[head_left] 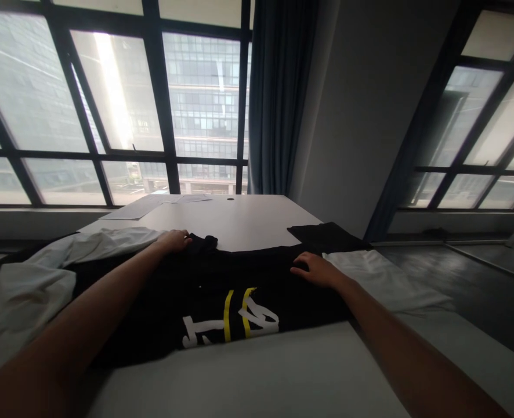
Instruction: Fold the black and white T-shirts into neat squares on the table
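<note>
A black T-shirt (257,270) lies spread across the white table, with a grey-white printed design and two yellow stripes near its close edge. My left hand (174,241) rests at the far left part of the shirt, beside a bunched black fold, its fingers slightly bent and lying on the cloth. On the right, my right hand (315,270) is over the black fabric with thumb and fingers apart and nothing seen between them. Both forearms reach in from the near corners.
White cloth (113,244) lies by my left arm, and more white cloth (387,278) is at the right. Some paper sheets (139,208) are on the far left of the white table (239,217). Behind stand windows, a blue curtain (278,98) and a pillar.
</note>
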Demonstrator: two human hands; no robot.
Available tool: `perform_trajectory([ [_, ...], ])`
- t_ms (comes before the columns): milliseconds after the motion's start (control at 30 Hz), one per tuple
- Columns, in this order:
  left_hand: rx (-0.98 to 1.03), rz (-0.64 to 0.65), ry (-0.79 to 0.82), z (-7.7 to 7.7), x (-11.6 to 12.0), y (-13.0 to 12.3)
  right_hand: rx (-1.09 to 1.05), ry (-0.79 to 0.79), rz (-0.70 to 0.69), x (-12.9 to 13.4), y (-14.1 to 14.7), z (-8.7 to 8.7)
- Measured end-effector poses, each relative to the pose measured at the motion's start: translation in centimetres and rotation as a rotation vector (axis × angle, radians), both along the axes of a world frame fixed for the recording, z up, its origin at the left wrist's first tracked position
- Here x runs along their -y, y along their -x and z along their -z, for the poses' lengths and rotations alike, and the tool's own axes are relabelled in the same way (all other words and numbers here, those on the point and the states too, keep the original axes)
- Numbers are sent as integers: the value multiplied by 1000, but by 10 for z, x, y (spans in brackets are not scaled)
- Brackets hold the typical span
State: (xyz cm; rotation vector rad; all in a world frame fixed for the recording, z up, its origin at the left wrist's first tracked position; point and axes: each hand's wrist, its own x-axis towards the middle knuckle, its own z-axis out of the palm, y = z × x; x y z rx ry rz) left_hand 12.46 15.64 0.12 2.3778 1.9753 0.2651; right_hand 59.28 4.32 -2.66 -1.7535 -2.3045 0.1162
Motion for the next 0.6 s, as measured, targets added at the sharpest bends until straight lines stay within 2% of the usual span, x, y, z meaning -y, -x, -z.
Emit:
perform_trajectory([
  [167,6,-113,75,7,-49,-10,-18,6,-17,-3,-5,4],
  [300,110,-109,50,2,-61,-5,-13,16,1,-2,-5,3],
  [367,189,-115,-25,-10,-59,1,11,18,21,-2,-4,4],
  [467,338,-124,-197,-39,-49,10,84,16,97,-2,-4,7],
  [567,523,-67,-343,-66,-28,22,149,8,183,-4,-7,10],
  [600,583,-4,-351,-72,-17,27,160,5,196,-4,-9,11],
])
